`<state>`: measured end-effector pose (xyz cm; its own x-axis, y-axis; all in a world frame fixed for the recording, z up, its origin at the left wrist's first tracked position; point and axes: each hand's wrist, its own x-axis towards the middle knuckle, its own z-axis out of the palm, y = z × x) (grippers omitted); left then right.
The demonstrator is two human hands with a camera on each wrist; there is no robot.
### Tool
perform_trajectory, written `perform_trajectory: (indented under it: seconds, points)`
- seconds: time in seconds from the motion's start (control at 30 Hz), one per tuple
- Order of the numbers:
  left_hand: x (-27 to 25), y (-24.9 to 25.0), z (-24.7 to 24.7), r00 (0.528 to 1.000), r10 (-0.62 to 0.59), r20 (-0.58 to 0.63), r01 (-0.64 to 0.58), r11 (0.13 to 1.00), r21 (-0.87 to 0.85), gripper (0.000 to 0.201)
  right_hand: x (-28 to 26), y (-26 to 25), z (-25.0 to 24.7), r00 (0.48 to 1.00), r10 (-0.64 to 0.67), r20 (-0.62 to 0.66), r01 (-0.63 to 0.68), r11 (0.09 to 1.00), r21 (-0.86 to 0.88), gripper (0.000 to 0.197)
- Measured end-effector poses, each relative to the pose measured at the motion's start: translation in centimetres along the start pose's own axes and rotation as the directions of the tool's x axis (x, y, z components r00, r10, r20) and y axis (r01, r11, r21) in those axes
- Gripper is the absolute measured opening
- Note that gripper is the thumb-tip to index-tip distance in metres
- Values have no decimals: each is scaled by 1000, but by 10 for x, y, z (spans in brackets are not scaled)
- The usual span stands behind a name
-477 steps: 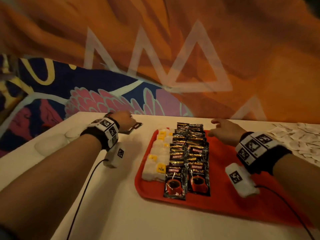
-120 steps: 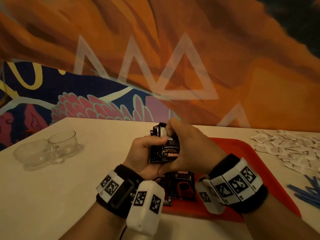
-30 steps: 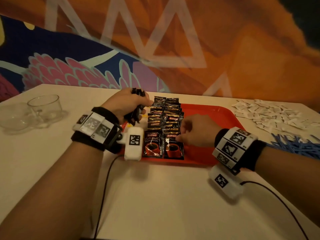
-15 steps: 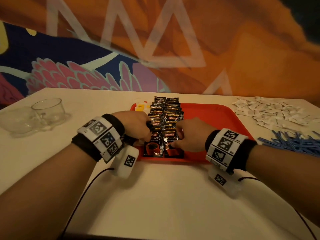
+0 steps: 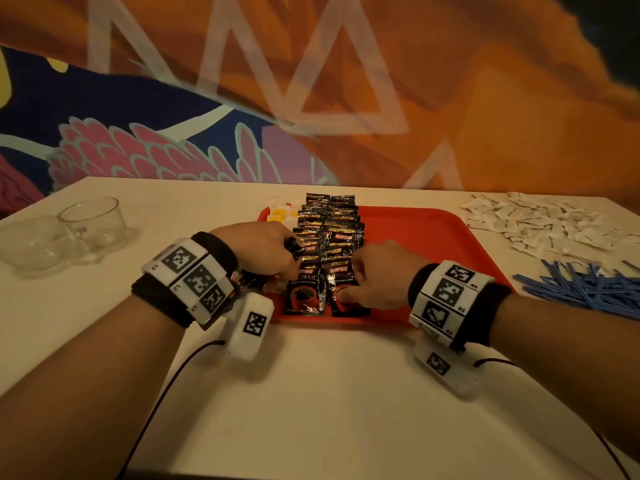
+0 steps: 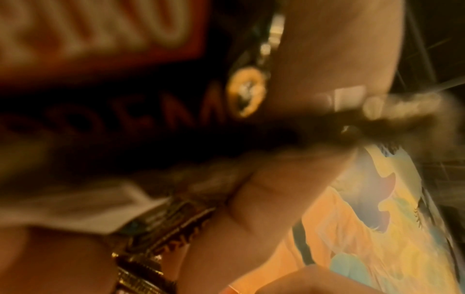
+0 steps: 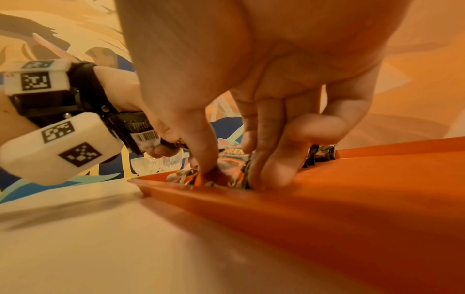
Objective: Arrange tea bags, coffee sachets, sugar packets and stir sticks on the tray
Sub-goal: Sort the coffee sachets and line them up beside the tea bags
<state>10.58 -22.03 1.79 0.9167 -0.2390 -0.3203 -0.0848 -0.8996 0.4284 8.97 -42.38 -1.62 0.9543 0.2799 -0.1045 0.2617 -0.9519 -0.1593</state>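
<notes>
A red tray (image 5: 415, 237) holds two columns of black coffee sachets (image 5: 329, 230), with tea bags (image 5: 278, 213) along its far left. My left hand (image 5: 263, 251) grips a bundle of coffee sachets (image 7: 135, 129) at the tray's front left, beside the front left sachet (image 5: 306, 289). The left wrist view shows this bundle (image 6: 100, 99) blurred and very close. My right hand (image 5: 374, 278) pinches the front right sachet (image 5: 341, 275), thumb on its face, fingers (image 7: 264, 175) at its right edge on the tray (image 7: 352, 199).
White sugar packets (image 5: 540, 223) lie scattered on the table right of the tray. Blue stir sticks (image 5: 588, 285) are heaped nearer, at the right edge. Two glass cups (image 5: 93, 223) stand at the far left. A painted wall rises behind the table.
Over the last second my left hand came down with its bundle from the tray's far left to its front left. My right hand settled its thumb and fingers on the front right sachet.
</notes>
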Motion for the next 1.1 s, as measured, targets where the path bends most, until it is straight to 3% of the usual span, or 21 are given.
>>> perform_trajectory:
  seconds: [0.17, 0.3, 0.37, 0.43, 0.5, 0.53, 0.6, 0.7, 0.9, 0.97, 1.1]
  points:
    - [0, -4, -2, 1000, 11, -24, -12, 999, -45, 7, 2, -3, 2, 1000, -10, 11, 10, 999, -52, 46]
    - [-1, -6, -7, 992, 59, -113, -92, 943, -320, 7, 2, -1, -2, 1000, -2, 24, 2, 1000, -14, 43]
    - [0, -9, -9, 986, 117, -120, -165, 796, -582, 13, 3, 2, -8, 1000, -1, 16, 0, 1000, 30, 44]
    - [3, -10, -10, 968, 217, -128, -222, 497, -839, 19, 4, 5, -20, 999, -15, -37, 18, 995, 96, 46]
    - [10, -10, -12, 940, 279, -194, -257, 212, -943, 31, 9, 5, -33, 989, -42, -142, 72, 975, 210, 46]
    - [13, -8, -12, 929, 296, -224, -272, 131, -953, 43, 12, 5, -38, 976, -50, -212, 114, 947, 299, 45]
    - [20, -3, -10, 910, 318, -267, -299, 54, -953, 62, 20, 5, -43, 932, -33, -360, 215, 851, 479, 41]
    - [21, 7, -1, 908, 286, -306, -331, 40, -943, 60, 33, 2, -38, 883, 19, -470, 327, 694, 642, 33]
    - [21, 6, 12, 912, 137, -386, -410, 292, -864, 32, 45, -4, -16, 902, -14, -432, 403, 389, 828, 18]
    - [23, 3, 14, 890, 99, -446, -451, 344, -824, 31, 46, -4, -14, 908, -26, -419, 399, 357, 844, 16]
    - [22, 8, 16, 869, 37, -493, -484, 265, -834, 21, 43, -5, -17, 925, -36, -377, 370, 310, 876, 22]
